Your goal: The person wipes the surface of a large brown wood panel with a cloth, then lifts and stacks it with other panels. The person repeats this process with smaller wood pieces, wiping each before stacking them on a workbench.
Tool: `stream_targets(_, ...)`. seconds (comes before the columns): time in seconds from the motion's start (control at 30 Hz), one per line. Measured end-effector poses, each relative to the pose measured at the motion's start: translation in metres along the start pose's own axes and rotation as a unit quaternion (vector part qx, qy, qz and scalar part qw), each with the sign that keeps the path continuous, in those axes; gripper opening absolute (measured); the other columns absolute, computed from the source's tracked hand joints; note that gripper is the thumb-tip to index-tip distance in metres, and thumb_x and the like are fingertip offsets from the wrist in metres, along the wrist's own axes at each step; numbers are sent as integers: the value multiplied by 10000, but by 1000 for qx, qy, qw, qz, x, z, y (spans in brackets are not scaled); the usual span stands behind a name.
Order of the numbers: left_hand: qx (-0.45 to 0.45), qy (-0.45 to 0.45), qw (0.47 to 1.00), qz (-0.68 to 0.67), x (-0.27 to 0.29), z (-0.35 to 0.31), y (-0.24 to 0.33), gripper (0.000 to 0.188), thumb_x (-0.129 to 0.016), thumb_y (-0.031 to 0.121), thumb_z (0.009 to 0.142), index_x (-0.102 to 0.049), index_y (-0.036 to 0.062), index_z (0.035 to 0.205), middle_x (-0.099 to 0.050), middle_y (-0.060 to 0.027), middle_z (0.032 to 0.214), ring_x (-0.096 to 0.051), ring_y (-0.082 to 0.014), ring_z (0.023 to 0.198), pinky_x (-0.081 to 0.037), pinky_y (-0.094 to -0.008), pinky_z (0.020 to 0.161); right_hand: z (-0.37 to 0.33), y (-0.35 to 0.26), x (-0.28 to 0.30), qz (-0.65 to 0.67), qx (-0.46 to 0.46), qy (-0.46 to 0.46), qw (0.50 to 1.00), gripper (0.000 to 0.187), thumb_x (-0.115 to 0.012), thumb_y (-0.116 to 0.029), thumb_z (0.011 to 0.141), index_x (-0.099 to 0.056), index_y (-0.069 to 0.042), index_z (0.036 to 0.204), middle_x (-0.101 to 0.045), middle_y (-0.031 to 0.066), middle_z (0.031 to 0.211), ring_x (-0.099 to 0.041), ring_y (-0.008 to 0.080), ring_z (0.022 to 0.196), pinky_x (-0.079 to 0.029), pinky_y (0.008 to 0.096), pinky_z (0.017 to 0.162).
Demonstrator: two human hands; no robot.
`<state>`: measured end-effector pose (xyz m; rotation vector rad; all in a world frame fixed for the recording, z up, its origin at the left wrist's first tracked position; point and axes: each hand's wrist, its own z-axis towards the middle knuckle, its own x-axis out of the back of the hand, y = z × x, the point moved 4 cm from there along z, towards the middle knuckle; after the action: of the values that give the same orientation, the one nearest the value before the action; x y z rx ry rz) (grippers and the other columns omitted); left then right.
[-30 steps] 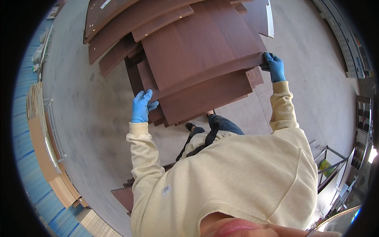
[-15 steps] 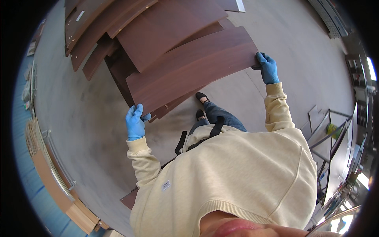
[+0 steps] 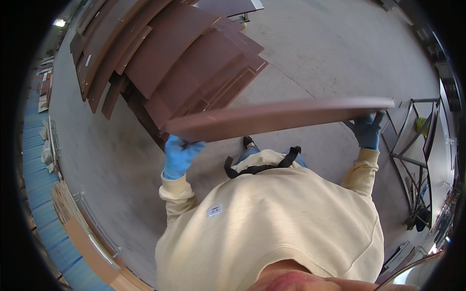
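A long reddish-brown board is held up across in front of my body, its face tipped so that I see it narrowly. My left hand, in a blue glove, grips its left end with the thumb spread along the lower edge. At the opposite end my right hand, gloved too and darker in shadow, is closed on the lower corner; some of its fingers are hidden behind the board. Beyond lies a pile of similar brown boards, stacked unevenly.
To the right stands a dark metal frame with a yellow-green item on it. Flat cardboard sheets lean along the left side near a blue slatted surface. Grey concrete floor stretches between.
The board has come away from the pile, shifted right and tilted nearly edge-on. My right hand has moved right and lower. More of the pile's boards now show.
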<state>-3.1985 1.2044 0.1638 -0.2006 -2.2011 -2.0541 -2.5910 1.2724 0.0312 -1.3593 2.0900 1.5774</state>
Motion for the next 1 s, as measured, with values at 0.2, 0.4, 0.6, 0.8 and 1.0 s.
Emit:
stream_targets(0.2,-95,-93,990,-54,-142,35,6,360,-723,-3,915,-652,-3,1268,-695,-114,1252,-672,-200,1116,-535,-333,989,-110,-115,6,-559,197,-48,804,802,-352,-735,976,-686,-72,1279,-297,219,1666,-345,445,1484,-306,686,1164)
stream_targets(0.4,-187,-86,974,-93,-202,75,8,320,-698,58,953,-659,2,1265,-676,-122,1323,-658,-199,1173,-511,-346,1053,-195,-243,40,-619,273,67,733,389,-670,-321,954,-717,-11,1186,-685,214,1293,-672,344,1174,-556,486,1015)
stream_targets(0.6,18,86,952,-293,-190,86,-29,393,-710,181,979,-634,3,1322,-675,-107,1297,-658,-183,1156,-526,-345,1049,-161,-157,74,-597,222,159,754,194,-715,-64,798,-751,-3,978,-759,89,996,-717,217,876,-596,360,853)
stream_targets(0.8,231,361,699,-573,-119,135,-114,1133,-718,663,858,-225,-48,1589,-229,-179,1674,-303,-392,1493,-295,-600,1219,-200,-220,73,-711,320,193,596,514,-682,-102,728,-682,9,1230,-710,62,1074,-667,226,961,-543,364,915)
stream_targets(1.0,147,380,664,-628,-49,171,-151,953,-804,603,773,-426,174,1536,-371,-120,1623,-366,-368,1458,-351,-558,1186,-202,-149,42,-680,292,200,643,670,-676,-74,737,-575,-1,1395,-684,149,1234,-687,336,1048,-566,454,973)
